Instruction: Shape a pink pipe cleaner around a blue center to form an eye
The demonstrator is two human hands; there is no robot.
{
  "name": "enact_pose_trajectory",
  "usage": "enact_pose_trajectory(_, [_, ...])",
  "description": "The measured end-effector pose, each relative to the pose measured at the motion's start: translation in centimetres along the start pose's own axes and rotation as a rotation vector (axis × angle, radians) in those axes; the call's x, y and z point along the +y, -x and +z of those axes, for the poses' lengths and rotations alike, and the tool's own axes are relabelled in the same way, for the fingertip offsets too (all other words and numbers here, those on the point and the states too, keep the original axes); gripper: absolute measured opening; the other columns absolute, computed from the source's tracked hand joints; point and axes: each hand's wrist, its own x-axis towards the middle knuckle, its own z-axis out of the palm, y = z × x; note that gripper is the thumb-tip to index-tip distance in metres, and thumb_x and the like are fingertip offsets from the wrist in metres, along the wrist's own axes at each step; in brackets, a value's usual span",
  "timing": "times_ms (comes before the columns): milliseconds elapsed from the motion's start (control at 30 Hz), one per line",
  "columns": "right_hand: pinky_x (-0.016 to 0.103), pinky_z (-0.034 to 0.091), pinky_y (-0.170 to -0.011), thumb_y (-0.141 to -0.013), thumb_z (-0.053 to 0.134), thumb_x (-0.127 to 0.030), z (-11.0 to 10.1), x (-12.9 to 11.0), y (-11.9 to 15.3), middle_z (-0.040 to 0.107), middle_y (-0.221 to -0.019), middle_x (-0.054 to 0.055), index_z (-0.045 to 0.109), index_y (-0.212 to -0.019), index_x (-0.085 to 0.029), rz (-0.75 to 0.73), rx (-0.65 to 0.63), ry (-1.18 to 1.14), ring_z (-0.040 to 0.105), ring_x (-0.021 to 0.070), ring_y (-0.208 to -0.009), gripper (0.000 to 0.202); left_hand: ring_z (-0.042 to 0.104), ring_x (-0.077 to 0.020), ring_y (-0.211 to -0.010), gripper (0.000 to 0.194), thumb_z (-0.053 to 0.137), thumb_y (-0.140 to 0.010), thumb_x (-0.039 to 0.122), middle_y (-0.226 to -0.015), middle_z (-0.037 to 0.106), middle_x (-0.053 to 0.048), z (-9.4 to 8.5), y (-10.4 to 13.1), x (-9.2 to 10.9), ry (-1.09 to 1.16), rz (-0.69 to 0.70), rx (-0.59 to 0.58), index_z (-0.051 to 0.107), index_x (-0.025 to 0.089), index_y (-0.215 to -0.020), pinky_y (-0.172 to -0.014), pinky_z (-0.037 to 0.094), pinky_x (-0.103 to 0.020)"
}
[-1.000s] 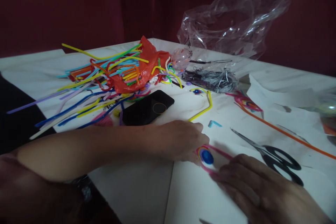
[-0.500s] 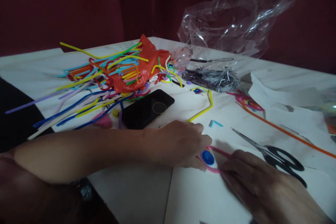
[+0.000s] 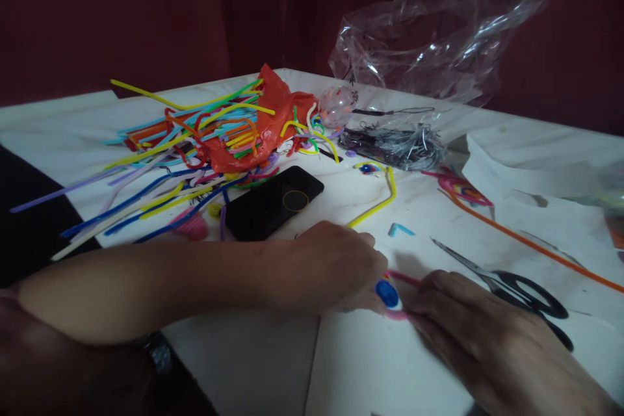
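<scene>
A small eye-shaped piece (image 3: 388, 294) with a blue centre, white around it and a pink rim lies between my hands at the lower centre. My left hand (image 3: 341, 266) has its fingers closed on the piece's left end, the fingertips partly hidden. From the right, my right hand (image 3: 468, 325) pinches its pink right end. Black-handled scissors (image 3: 521, 292) lie just beyond my right hand. A bent light-blue bit (image 3: 400, 229) and a bent yellow pipe cleaner (image 3: 390, 195) rest behind the piece.
A black phone (image 3: 275, 201) lies beyond my left forearm. Colourful pipe cleaners and a red bag (image 3: 273, 110) spread at back left. Behind are a bundle of black strings (image 3: 394, 146) and a clear plastic bag (image 3: 424, 45). An orange pipe cleaner (image 3: 526, 240) and white paper (image 3: 550, 208) are right.
My left hand has shifted slightly right over the eye-shaped piece and covers more of its left side. My right hand has moved slightly, still at the other end.
</scene>
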Motion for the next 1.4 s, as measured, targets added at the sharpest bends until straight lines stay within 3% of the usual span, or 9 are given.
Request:
enact_pose_trajectory(200, [0.022, 0.052, -0.057, -0.095, 0.03, -0.015, -0.1, 0.0, -0.6, 0.059, -0.087, 0.005, 0.062, -0.09, -0.017, 0.003, -0.025, -0.1, 0.061, 0.0138, -0.072, 0.032, 0.059, -0.0189, -0.08, 0.042, 0.057, -0.085, 0.048, -0.092, 0.059, -0.005, 0.2, 0.0, -0.1, 0.07, 0.028, 0.07, 0.054, 0.022, -0.118, -0.06, 0.04, -0.025])
enact_pose_trajectory(333, [0.023, 0.051, -0.056, -0.095, 0.03, -0.016, 0.0, 0.0, -0.8, 0.057, -0.085, 0.004, 0.06, -0.084, -0.018, 0.001, -0.045, -0.152, 0.06, 0.0139, -0.07, 0.032, 0.057, -0.0179, -0.073, 0.032, 0.056, -0.086, 0.047, -0.084, 0.058, -0.004, 0.6, -0.1, -0.2, 0.031, 0.029, 0.007, 0.063, 0.018, -0.098, -0.059, 0.039, -0.026])
enact_pose_trajectory(500, [0.023, 0.052, -0.056, -0.093, 0.031, -0.015, -0.1, -0.2, -0.8, 0.057, -0.084, 0.004, 0.061, -0.086, -0.018, 0.009, -0.048, -0.136, 0.06, 0.0136, -0.068, 0.031, 0.057, -0.0163, -0.07, 0.033, 0.057, -0.085, 0.047, -0.081, 0.059, -0.004, 0.5, -0.2, -0.2, 0.085, 0.031, -0.021, 0.063, 0.015, -0.088, -0.06, 0.039, -0.026])
enact_pose_trajectory(833, [0.025, 0.055, -0.057, -0.094, 0.03, -0.019, -0.2, 0.7, -0.2, 0.062, -0.094, 0.003, 0.064, -0.09, -0.019, -0.01, -0.046, 0.009, 0.062, 0.0168, -0.081, 0.035, 0.057, -0.0177, -0.075, 0.029, 0.063, -0.082, 0.043, -0.085, 0.058, -0.004, 0.8, -0.4, 0.3, 0.128, -0.012, -0.003, 0.057, 0.015, -0.088, -0.063, 0.039, -0.026])
enact_pose_trajectory(967, [0.027, 0.054, -0.054, -0.093, 0.031, -0.024, -0.3, 0.9, 0.0, 0.057, -0.085, 0.007, 0.06, -0.076, -0.019, 0.077, -0.1, -0.041, 0.058, 0.0179, -0.069, 0.035, 0.055, -0.0174, -0.078, 0.029, 0.064, -0.082, 0.042, -0.088, 0.057, -0.004, 0.3, -0.4, 0.4, 0.137, -0.04, -0.029, 0.056, 0.015, -0.089, -0.063, 0.038, -0.026])
enact_pose_trajectory(1233, [0.028, 0.055, -0.062, -0.09, 0.035, -0.02, 0.0, 1.1, 0.0, 0.056, -0.088, 0.008, 0.06, -0.076, -0.018, 0.127, -0.114, -0.186, 0.058, 0.0188, -0.074, 0.029, 0.053, -0.016, -0.076, 0.029, 0.067, -0.079, 0.039, -0.088, 0.055, -0.004, 0.5, -0.6, 0.4, 0.161, -0.029, -0.003, 0.057, 0.014, -0.087, -0.064, 0.038, -0.025])
enact_pose_trajectory(1400, [0.032, 0.056, -0.067, -0.092, 0.033, -0.021, 0.3, 1.1, 0.3, 0.055, -0.103, 0.009, 0.062, -0.095, -0.016, 0.101, -0.03, -0.125, 0.059, 0.0201, -0.085, 0.03, 0.052, -0.0158, -0.079, 0.027, 0.067, -0.081, 0.036, -0.089, 0.055, -0.005, 0.1, -0.7, 0.5, 0.155, -0.008, -0.028, 0.056, 0.012, -0.087, -0.066, 0.038, -0.024])
